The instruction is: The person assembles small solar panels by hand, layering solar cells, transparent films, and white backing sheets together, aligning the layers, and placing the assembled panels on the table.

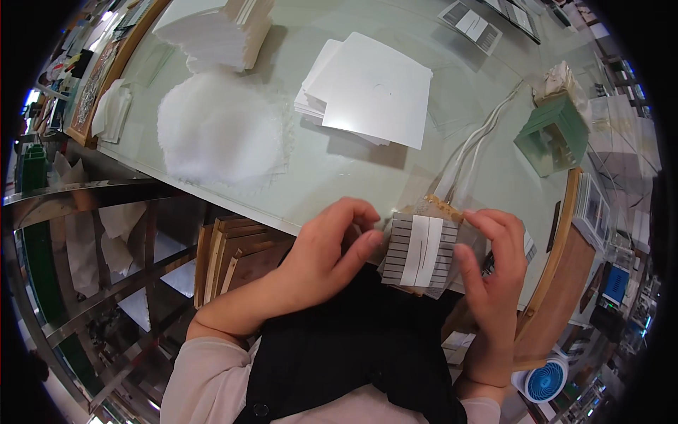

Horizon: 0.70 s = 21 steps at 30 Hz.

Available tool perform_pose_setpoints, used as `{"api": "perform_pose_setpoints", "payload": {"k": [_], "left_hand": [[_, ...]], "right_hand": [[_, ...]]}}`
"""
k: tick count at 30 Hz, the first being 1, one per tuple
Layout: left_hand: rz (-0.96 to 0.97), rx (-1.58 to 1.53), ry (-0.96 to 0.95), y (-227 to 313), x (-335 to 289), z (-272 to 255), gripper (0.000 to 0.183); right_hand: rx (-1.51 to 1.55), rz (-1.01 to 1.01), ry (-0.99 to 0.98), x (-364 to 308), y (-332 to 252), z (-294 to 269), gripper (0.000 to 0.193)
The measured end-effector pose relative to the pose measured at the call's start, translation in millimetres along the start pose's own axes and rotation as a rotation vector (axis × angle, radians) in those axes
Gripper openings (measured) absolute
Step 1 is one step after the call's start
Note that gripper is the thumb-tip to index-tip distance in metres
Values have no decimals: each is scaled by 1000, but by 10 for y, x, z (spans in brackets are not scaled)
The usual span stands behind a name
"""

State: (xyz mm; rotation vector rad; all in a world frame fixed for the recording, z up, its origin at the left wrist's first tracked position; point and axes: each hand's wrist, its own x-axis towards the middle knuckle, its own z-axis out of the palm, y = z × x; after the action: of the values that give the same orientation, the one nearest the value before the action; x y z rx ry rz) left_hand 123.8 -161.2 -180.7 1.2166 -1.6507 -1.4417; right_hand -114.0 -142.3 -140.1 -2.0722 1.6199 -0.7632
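Note:
Close in front of me, at the table's front edge, lies a small stack of grey sheets with dark stripes (400, 249), a white paper strip (426, 247) across its middle. Clear film and a tan, rough-edged piece (443, 206) show around its far side. My left hand (332, 247) is at the stack's left side, fingers curved and thumb apart, with nothing visible in it. On the other side my right hand (498, 258) has its thumb and fingers spread around the stack's right edge; whether the fingertips touch it I cannot tell.
White cards (381, 88) lie in a loose pile farther back. Left of them are a heap of thin translucent sheets (219, 131) and a tall white stack (219, 32). A green glass box (554, 138) stands right, near white cables (480, 134). Wooden boards (244, 251) sit below the table.

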Motion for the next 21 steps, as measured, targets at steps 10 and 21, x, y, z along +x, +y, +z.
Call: {"api": "perform_pose_setpoints", "payload": {"k": [10,21], "left_hand": [[-30,-49,-131,58,360,5,9],[45,-88,-112,140,341,15,12]], "right_hand": [[41,44,68,16,84,12,20],[240,209,12,38,141,38,12]]}}
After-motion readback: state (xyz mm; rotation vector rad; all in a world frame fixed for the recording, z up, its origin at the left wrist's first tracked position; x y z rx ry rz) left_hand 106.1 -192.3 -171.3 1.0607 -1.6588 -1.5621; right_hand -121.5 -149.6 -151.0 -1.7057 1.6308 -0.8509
